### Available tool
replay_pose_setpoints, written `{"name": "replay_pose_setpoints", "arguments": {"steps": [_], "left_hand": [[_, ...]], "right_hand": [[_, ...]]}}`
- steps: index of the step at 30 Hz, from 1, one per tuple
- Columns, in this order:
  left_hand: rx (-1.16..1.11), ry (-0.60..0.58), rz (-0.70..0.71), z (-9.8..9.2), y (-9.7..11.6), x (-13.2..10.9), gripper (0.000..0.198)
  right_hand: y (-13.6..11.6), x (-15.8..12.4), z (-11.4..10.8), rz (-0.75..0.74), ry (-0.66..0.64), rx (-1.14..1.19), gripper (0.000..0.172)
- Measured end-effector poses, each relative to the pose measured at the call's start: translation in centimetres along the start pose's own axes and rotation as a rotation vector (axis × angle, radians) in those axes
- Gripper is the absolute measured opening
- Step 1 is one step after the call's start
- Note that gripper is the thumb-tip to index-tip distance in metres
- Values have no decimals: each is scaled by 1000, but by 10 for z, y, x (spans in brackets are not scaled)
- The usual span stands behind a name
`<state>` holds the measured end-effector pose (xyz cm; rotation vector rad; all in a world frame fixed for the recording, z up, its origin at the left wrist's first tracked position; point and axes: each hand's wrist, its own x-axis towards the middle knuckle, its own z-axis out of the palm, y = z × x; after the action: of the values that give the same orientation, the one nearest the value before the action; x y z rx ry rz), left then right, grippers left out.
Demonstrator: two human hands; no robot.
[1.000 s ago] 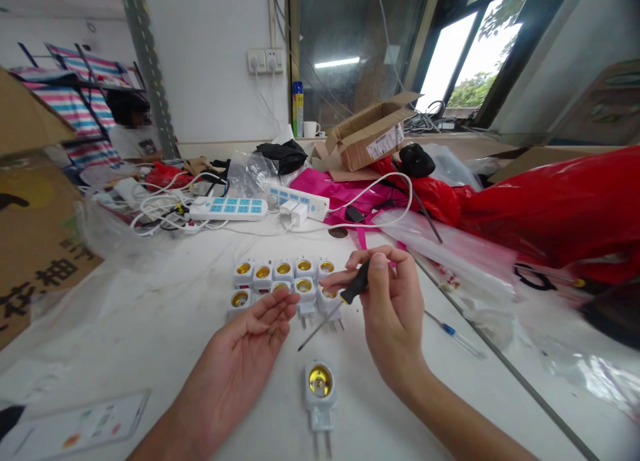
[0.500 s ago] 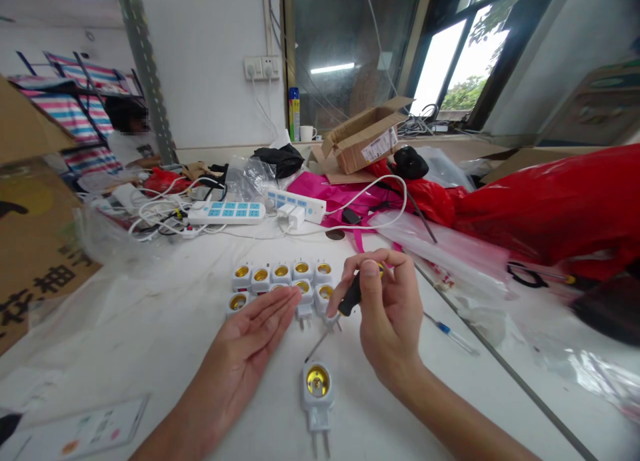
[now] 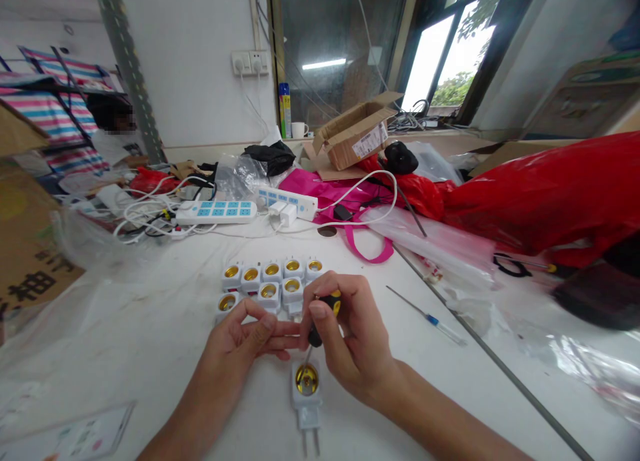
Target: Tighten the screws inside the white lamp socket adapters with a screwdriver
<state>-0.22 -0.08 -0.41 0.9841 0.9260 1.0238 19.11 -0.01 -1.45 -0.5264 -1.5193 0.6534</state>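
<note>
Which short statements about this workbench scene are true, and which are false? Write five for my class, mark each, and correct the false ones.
1. The right hand holds a screwdriver. True.
2. The screwdriver's shaft points away from the nearest lamp socket. False: it reaches into that nearest lamp socket.
3. A blue-handled tool lies on the table. True.
4. The spray can stands right of the mug. False: the spray can is left of the mug.
5. The nearest lamp socket's prongs point toward the person. True.

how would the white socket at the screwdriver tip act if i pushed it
The white socket would probably slide rather than roll, given its blocky body. Its smooth casing looks like rigid plastic, so it should feel stiff. The two thin prongs might bend if knocked hard.
</note>
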Motion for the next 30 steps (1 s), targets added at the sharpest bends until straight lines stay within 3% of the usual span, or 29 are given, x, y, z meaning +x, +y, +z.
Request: {"name": "replay_pose_setpoints", "arguments": {"steps": [4,10,16,23,27,30], "left_hand": [[155,64,84,0,5,-2,60],[392,156,223,-8,5,-1,44],[587,-69,312,-10,-5,-1,44],[628,-320,285,-6,-4,-13,55],[706,-310,293,-8,-1,-16,67],[809,-288,302,-9,-1,-15,61]], "right_hand": [[2,-1,0,11,-12,42,24],[3,0,0,19,-16,38,24],[2,0,1,6,-13,39,22],[-2,0,1,34,-6,0,22],[-5,1,1,49,-2,-21,19],[-6,2,0,50,-3,-18,17]]}}
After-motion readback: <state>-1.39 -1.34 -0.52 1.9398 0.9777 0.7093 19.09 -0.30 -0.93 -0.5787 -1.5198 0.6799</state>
